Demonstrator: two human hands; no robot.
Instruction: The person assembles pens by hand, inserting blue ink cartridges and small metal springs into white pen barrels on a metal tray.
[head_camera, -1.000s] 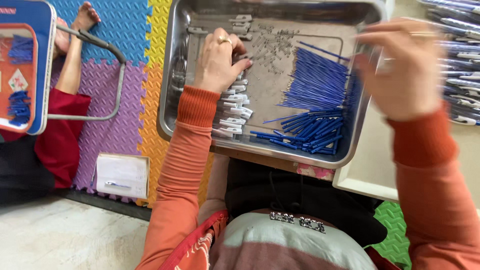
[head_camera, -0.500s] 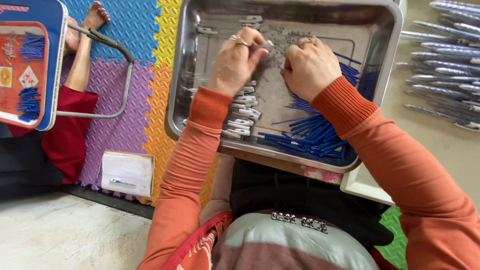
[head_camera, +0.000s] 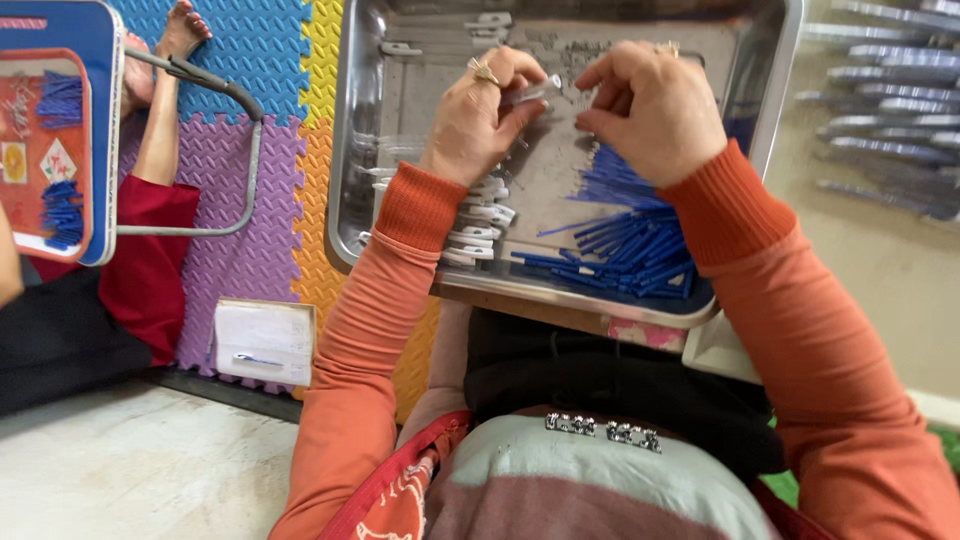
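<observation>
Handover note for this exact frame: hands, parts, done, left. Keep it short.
Left hand: pinches a small clear piece over the metal tray.
Right hand: fingers curled beside that piece; whether it grips anything is hidden.
Parts: white clips lie in a row under the left wrist; blue sticks are piled at the tray's near right.
Done: long silver-grey pieces lie in rows right of the tray.
Left: clips and sticks remain.

A small clear plastic piece (head_camera: 530, 93) lies tilted, pinched between the fingers of both hands above the steel tray (head_camera: 352, 150). Thin blue sticks (head_camera: 625, 245) lie piled in the tray's near right corner.
</observation>
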